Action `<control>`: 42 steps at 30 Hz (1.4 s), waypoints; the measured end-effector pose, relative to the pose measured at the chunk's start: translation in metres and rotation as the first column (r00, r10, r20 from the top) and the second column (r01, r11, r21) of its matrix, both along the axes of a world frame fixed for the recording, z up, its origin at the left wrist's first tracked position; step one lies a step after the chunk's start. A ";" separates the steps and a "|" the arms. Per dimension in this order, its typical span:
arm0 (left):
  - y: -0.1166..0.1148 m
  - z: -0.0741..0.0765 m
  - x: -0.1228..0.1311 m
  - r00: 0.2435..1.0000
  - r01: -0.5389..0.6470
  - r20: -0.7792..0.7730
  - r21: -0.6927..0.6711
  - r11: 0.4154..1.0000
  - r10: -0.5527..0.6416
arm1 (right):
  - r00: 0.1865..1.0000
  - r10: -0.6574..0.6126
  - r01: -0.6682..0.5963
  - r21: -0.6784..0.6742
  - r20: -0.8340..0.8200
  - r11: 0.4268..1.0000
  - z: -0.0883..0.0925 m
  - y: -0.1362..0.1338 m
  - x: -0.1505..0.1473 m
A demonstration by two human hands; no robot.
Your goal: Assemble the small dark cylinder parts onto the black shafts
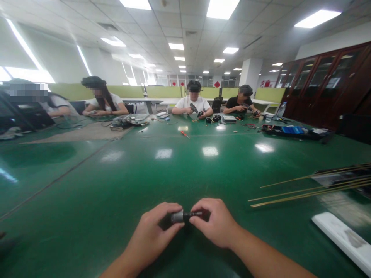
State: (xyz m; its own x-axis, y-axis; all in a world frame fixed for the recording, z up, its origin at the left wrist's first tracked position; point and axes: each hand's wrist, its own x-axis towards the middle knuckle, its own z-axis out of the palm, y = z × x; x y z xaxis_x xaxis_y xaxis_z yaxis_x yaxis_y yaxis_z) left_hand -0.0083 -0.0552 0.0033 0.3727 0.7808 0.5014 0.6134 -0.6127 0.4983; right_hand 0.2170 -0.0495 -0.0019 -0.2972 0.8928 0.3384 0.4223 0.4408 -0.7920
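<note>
Left hand (155, 227) and right hand (216, 223), at 6 o'clock, hold a grey cylinder (177, 217) and dark ridged shaft (197, 213).
Left thumb and fingers, spread only to its width, grip the cylinder; right fingertips, nearly closed, pinch the shaft in line with it. White bar (337, 237) at 4 o'clock.

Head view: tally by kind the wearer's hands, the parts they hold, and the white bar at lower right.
Hands (left hand, right hand): 2
Silver cylinder: 1
Dark shaft: 1
White bar: 1
Total: 5
</note>
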 end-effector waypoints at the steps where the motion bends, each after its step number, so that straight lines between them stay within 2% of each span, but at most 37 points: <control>1: 0.000 0.000 0.000 1.000 -0.001 -0.001 -0.002 1.000 0.001 | 1.000 0.000 0.000 0.001 0.002 1.000 0.000 0.000 0.000; 12: 0.000 -0.001 0.001 1.000 -0.001 0.000 0.007 1.000 0.001 | 1.000 -0.004 0.004 -0.001 -0.010 1.000 -0.001 0.001 0.001; 21: -0.001 0.004 0.003 1.000 0.012 0.024 0.033 0.999 -0.013 | 1.000 -0.002 0.002 -0.011 -0.003 1.000 -0.001 0.002 0.001; 42: 0.000 0.002 0.001 1.000 -0.003 0.000 0.022 1.000 0.003 | 1.000 0.002 -0.002 -0.007 -0.001 1.000 -0.002 0.001 0.003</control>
